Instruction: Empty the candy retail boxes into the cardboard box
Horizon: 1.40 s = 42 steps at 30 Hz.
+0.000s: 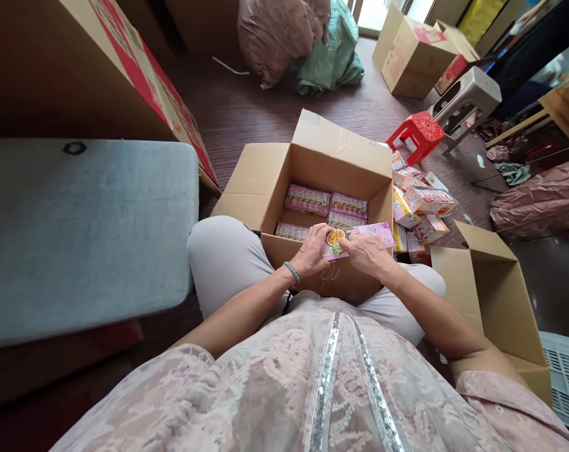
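Observation:
Between both hands is a small purple printed carton (pixel 377 232) with a picture of a cut yellow fruit on it. My left hand (pixel 313 251), with a beaded bracelet at the wrist, grips its left end. My right hand (pixel 368 253) is closed on the carton's middle, its thumb over the printed face. They hold it above the near edge of an open cardboard box (pixel 336 164) standing between my knees. Inside the box lie several purple packs (pixel 307 199) in rows on the bottom, partly hidden by my hands.
Right of the box, many small cartons (pixel 430 199) lie in a loose heap by a red stool (pixel 419 133). Another open box (pixel 505 307) stands at my right. A grey padded board (pixel 86 232) is at my left. Sacks (pixel 284 37) lie at the back.

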Each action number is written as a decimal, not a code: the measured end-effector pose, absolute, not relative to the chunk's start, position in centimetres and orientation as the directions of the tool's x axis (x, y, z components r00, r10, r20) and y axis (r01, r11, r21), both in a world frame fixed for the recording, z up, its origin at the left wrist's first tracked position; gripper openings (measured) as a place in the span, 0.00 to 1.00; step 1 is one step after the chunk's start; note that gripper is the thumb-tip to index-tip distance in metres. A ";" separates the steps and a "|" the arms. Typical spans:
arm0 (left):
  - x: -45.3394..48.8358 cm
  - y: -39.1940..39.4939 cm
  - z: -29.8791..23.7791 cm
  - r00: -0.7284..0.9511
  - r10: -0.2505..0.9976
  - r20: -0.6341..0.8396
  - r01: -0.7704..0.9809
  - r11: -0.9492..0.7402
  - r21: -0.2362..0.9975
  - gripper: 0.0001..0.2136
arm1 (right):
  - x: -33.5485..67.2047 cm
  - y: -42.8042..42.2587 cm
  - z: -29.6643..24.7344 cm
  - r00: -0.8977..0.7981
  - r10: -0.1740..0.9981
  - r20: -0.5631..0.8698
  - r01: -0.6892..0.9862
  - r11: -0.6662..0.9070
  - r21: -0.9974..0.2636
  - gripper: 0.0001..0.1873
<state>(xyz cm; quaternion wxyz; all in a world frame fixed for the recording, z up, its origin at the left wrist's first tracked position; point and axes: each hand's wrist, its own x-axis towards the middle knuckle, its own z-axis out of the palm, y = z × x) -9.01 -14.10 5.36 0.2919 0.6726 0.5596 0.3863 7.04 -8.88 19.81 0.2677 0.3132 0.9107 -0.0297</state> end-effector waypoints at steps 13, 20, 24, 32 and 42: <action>-9.2 -14.0 4.9 0.136 0.948 0.287 0.509 -0.315 0.801 0.28 | 5.8 -9.0 19.6 -0.633 0.544 -0.550 0.526 0.824 0.209 0.21; -9.4 -13.8 4.8 0.174 0.945 0.277 0.528 -0.327 0.784 0.34 | 13.2 -5.1 19.5 -0.481 0.684 -0.549 0.628 0.705 0.329 0.19; -10.0 -13.8 4.9 0.151 0.955 0.255 0.543 -0.295 0.786 0.33 | 21.1 -2.5 20.3 -0.306 0.807 -0.505 0.710 0.547 0.443 0.19; -11.0 -11.6 5.4 0.005 0.995 0.098 0.486 -0.088 0.869 0.30 | 30.6 -3.5 18.7 0.048 0.998 0.046 0.991 -0.053 0.121 0.18; -2.3 -2.5 11.2 0.033 0.867 -0.498 -0.074 0.499 0.863 0.37 | 30.4 -2.1 12.6 0.481 0.818 0.317 0.666 -0.106 -0.738 0.33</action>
